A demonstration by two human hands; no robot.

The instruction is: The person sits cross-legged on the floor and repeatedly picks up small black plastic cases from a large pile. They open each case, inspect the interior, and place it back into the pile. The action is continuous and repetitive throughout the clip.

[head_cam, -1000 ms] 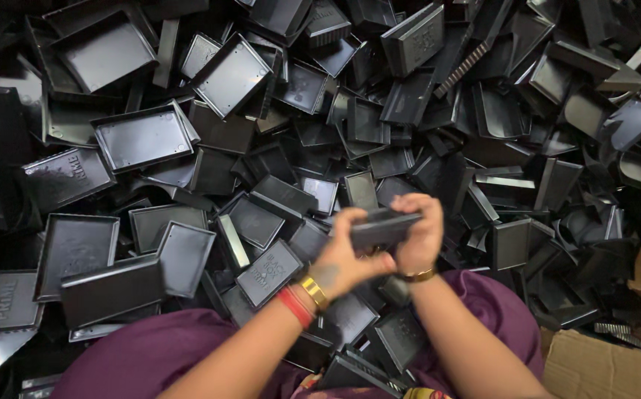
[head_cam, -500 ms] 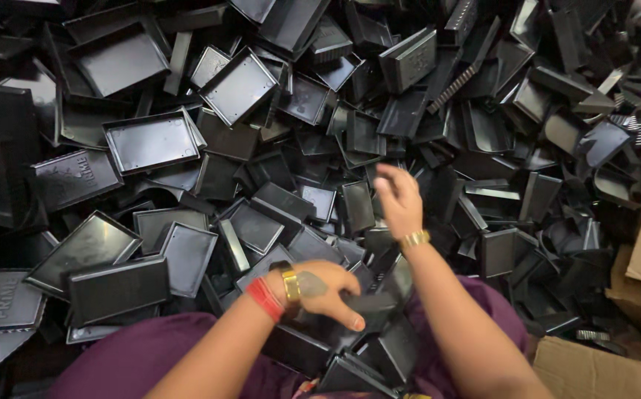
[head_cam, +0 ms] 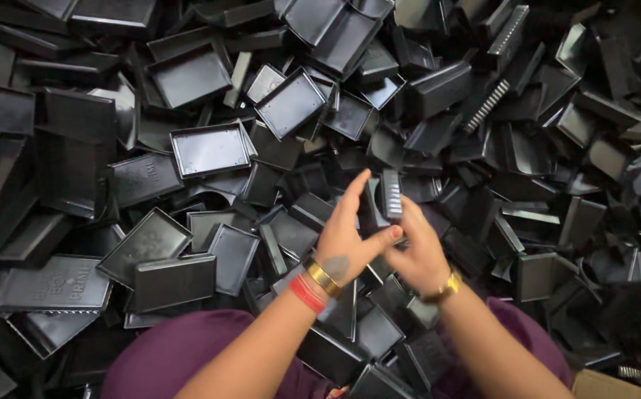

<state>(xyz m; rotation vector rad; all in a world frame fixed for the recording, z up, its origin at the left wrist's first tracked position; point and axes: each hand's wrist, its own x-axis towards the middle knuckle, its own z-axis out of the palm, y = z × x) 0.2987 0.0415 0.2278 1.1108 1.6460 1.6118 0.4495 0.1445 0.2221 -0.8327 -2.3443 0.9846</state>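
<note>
My right hand (head_cam: 418, 250), with a gold watch at the wrist, grips a small black plastic piece (head_cam: 390, 193) with a ribbed edge and holds it upright over the pile. My left hand (head_cam: 344, 238), wearing a gold bangle and a red band, is right beside it. Its fingers are stretched out flat and its thumb touches the right hand just below the piece. Both hands hover above a deep heap of black plastic trays and lids (head_cam: 209, 148).
Black rectangular trays (head_cam: 291, 103), lids and ribbed strips (head_cam: 486, 106) lie jumbled across the whole view. My lap in purple cloth (head_cam: 180, 355) is at the bottom, with several trays resting on it. A cardboard box corner (head_cam: 608, 386) shows at the lower right.
One second ago both hands held a black case together. The left hand then dropped toward the lap while the right reached into the pile. The hands have met again, the right holding a ribbed piece.
</note>
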